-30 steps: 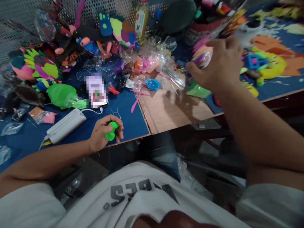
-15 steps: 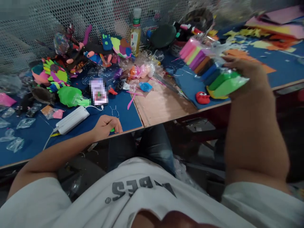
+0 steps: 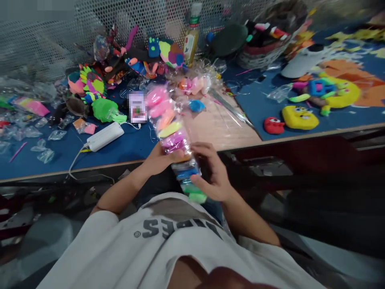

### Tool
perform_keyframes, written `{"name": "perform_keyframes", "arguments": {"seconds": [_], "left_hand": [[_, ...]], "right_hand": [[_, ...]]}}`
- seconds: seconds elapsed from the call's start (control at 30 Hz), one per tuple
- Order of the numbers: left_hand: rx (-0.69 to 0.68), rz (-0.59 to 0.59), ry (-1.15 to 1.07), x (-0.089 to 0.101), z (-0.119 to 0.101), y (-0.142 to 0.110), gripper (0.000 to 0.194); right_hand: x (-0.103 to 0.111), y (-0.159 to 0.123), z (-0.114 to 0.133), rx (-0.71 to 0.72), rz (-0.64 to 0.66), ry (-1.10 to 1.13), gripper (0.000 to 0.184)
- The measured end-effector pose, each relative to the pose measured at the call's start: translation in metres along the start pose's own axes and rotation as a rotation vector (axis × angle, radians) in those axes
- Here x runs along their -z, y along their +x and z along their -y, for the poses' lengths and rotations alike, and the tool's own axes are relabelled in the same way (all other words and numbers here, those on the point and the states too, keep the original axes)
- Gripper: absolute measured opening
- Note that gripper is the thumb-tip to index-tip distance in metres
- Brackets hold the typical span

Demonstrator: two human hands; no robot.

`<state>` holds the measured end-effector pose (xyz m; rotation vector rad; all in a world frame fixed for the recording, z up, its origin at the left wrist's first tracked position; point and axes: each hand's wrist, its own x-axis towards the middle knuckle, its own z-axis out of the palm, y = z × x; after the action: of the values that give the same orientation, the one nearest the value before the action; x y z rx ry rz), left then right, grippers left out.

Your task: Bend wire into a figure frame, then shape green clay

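Nearest the white shirt [image 3: 183, 228] lies the green end of a clear packet of coloured clay [image 3: 173, 138], held up in both hands at the table's front edge. Its long axis slants away and to the left; the pink end points toward the wire mesh [image 3: 132, 18]. The left hand [image 3: 162, 158] grasps its middle, thumb across the top; the right hand [image 3: 212, 172] grasps the nearer half, thumb over the blue and green, though blur and the packet hide some fingers. Beyond stand the phone [image 3: 137, 114] and, farther, a bottle [image 3: 191, 44].
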<state>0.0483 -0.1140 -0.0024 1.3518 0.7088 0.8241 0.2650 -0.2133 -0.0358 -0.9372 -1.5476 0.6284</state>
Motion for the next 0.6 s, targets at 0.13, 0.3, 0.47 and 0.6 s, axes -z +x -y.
{"name": "perform_keyframes", "arguments": {"seconds": [0.13,0.3,0.47,0.6], "left_hand": [[0.072,-0.071,-0.043,-0.011,0.005,-0.024,0.061],[0.111,-0.022,-0.170,-0.016,0.013,-0.046,0.054],[0.174,-0.118,-0.323,-0.021,0.036,-0.050,0.063],[0.156,-0.283,-0.297,-0.027,0.040,-0.045,0.061]], "right_hand": [[-0.015,0.001,0.005,-0.030,-0.092,-0.046,0.063],[-0.017,0.020,0.016,-0.065,-0.166,-0.123,0.017],[-0.008,0.031,0.026,-0.203,-0.122,-0.023,0.044],[-0.008,0.032,0.024,-0.214,-0.142,0.061,0.056]]}}
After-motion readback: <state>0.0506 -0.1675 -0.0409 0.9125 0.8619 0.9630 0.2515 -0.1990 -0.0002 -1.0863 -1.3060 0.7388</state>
